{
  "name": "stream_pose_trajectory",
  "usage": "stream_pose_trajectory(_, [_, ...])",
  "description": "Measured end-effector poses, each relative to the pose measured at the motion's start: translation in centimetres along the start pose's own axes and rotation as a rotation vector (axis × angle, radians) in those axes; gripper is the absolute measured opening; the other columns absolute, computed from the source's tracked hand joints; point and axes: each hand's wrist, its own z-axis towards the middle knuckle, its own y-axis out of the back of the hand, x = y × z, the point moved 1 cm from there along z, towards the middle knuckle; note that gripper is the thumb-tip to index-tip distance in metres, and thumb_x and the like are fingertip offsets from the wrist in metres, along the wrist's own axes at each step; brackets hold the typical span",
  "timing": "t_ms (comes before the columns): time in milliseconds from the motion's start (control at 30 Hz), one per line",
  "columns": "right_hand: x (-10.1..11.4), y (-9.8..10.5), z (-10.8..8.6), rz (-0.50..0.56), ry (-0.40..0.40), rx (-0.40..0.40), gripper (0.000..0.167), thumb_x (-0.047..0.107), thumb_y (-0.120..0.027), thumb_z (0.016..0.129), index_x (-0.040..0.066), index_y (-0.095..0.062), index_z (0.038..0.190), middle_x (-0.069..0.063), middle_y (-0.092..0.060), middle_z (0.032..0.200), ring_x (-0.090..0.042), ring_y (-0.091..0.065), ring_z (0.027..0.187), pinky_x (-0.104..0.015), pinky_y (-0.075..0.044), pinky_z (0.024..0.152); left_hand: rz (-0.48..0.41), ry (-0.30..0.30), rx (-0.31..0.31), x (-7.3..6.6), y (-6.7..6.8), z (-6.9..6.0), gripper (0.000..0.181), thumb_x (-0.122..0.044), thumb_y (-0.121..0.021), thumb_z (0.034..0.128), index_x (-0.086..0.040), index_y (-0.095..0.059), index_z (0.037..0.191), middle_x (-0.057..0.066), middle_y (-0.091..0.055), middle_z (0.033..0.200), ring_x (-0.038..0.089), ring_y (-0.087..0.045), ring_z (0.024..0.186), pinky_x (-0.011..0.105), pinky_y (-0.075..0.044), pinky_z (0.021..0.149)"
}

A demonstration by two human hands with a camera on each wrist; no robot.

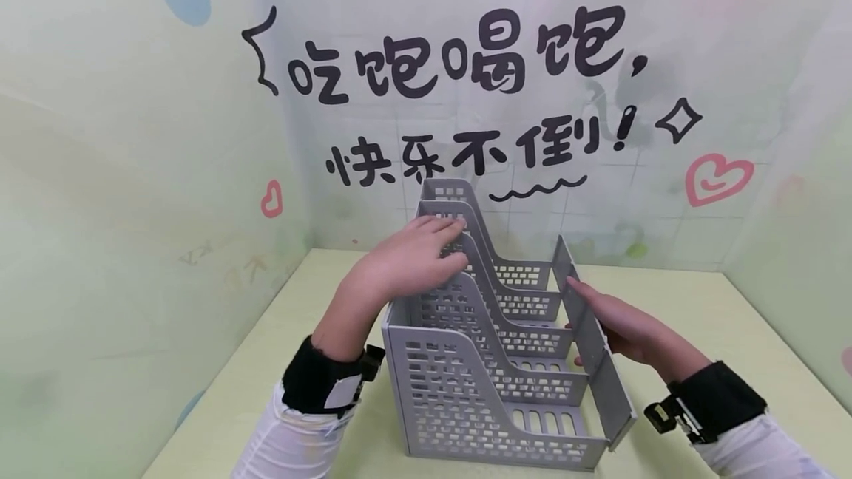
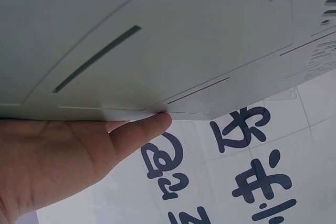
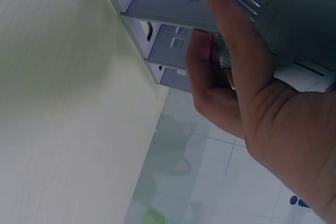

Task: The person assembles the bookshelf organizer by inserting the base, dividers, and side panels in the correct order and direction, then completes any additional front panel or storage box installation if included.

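Observation:
A grey plastic file rack (image 1: 492, 420) with perforated, stepped dividers stands upright on the table. My left hand (image 1: 416, 257) lies over the tall side, its fingers extended across the upper edges of the dividers. In the left wrist view, that hand (image 2: 58, 161) rests along the edge of a smooth, slotted panel (image 2: 210, 35). At the low end, my right hand (image 1: 629, 324) pinches the grey front panel (image 1: 602, 368), thumb on the outer face and fingertips inside. The right wrist view shows this hand (image 3: 262, 82) with a finger bent behind the panel's edge.
The pale yellow-green table (image 1: 339, 287) extends around the rack. Behind it hangs a printed cloth backdrop (image 1: 665, 58) with dark lettering, and more cloth walls (image 1: 120, 205) enclose the sides.

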Motion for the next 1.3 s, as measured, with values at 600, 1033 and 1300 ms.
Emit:
stream_pose_trajectory(600, [0.9, 0.3, 0.6, -0.011, -0.032, 0.013, 0.098, 0.078, -0.031, 0.105, 0.002, -0.02, 0.165, -0.028, -0.05, 0.135, -0.03, -0.069, 0.111, -0.054, -0.066, 0.086, -0.008, -0.009, -0.001, 0.4, 0.0, -0.1, 0.071, -0.045, -0.04, 0.1043, -0.018, -0.031, 0.169, 0.003, -0.028, 0.178, 0.031, -0.017, 0.168, 0.049, -0.019, 0.137])
stream_pose_trajectory(1033, [1.1, -0.2, -0.2, -0.086, 0.008, -0.111, 0.098, 0.074, -0.029, 0.107, -0.01, -0.029, 0.158, -0.025, -0.054, 0.122, -0.029, -0.073, 0.094, -0.052, -0.067, 0.077, -0.006, -0.015, 0.003, -0.1, 0.0, -0.2, 0.07, -0.044, -0.038, 0.1042, -0.017, -0.031, 0.169, 0.003, -0.028, 0.178, 0.031, -0.017, 0.168, 0.048, -0.017, 0.138])
stream_pose_trajectory(1300, [2.5, 0.7, -0.3, -0.07, -0.001, -0.078, 0.099, 0.074, -0.029, 0.106, -0.005, -0.014, 0.163, -0.028, -0.054, 0.126, -0.031, -0.068, 0.105, -0.053, -0.066, 0.08, 0.003, -0.009, 0.007, -0.1, 0.3, -0.2, 0.07, -0.044, -0.039, 0.1044, -0.018, -0.031, 0.169, 0.003, -0.028, 0.178, 0.03, -0.017, 0.168, 0.047, -0.018, 0.138])
